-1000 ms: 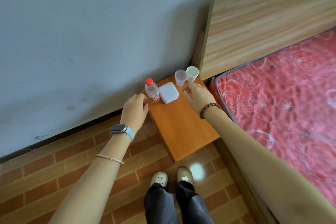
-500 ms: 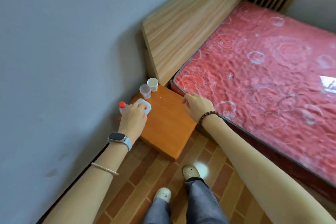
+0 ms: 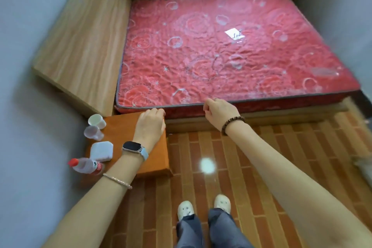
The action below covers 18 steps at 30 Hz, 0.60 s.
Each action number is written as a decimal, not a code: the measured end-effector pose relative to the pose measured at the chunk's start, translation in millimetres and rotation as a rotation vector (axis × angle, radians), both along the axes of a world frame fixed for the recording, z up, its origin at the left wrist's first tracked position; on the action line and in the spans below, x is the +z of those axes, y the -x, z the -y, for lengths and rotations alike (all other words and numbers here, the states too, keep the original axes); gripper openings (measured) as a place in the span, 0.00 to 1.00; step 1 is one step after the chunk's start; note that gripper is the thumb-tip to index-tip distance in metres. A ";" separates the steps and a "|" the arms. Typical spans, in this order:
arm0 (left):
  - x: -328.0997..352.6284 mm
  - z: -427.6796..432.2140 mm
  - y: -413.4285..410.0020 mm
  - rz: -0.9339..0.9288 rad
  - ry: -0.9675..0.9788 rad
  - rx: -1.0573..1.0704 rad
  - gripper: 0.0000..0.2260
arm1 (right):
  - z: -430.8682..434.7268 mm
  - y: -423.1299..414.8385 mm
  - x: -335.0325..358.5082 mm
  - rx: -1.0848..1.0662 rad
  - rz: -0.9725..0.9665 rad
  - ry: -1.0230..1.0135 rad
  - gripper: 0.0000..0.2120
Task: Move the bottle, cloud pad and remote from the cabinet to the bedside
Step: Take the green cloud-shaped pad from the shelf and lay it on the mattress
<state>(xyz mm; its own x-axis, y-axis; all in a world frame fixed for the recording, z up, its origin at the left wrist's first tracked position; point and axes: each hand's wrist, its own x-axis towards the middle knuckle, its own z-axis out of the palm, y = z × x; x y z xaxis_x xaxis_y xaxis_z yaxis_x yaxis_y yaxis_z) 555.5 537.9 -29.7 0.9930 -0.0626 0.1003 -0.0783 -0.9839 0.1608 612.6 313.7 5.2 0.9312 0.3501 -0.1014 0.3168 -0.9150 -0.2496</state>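
A clear bottle with a red cap (image 3: 85, 165) stands at the near left corner of the orange cabinet (image 3: 156, 159). The white cloud pad (image 3: 101, 150) lies just behind it. My left hand (image 3: 150, 126) hovers over the cabinet's far right part by the mattress edge, fingers curled under, nothing in it. My right hand (image 3: 219, 112) hangs in a loose fist at the near edge of the red mattress (image 3: 221, 56), also with nothing in it. No remote shows in this view.
A white cup (image 3: 97, 121) and a clear cup (image 3: 93, 132) stand at the cabinet's back left. A wooden headboard (image 3: 80, 46) rises to the left. A white label (image 3: 234, 34) lies on the mattress. My feet stand on brick-pattern floor (image 3: 261, 157).
The view has swung right toward the bed. My left hand has left the cloud pad and moved right across the cabinet. My right hand has moved right, along the mattress edge.
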 end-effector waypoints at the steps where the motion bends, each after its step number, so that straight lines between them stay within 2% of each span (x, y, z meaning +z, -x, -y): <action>1: 1.4 16.8 -5.4 0.003 0.006 -0.054 0.07 | 20.1 5.4 2.8 -0.046 -0.001 0.008 0.09; 10: 21.3 206.5 -25.5 0.039 0.084 -0.472 0.06 | 206.6 100.7 19.6 -0.501 0.063 0.005 0.08; 18: 34.3 368.3 40.4 0.097 0.065 -0.737 0.03 | 341.3 223.1 24.2 -0.774 0.083 0.019 0.06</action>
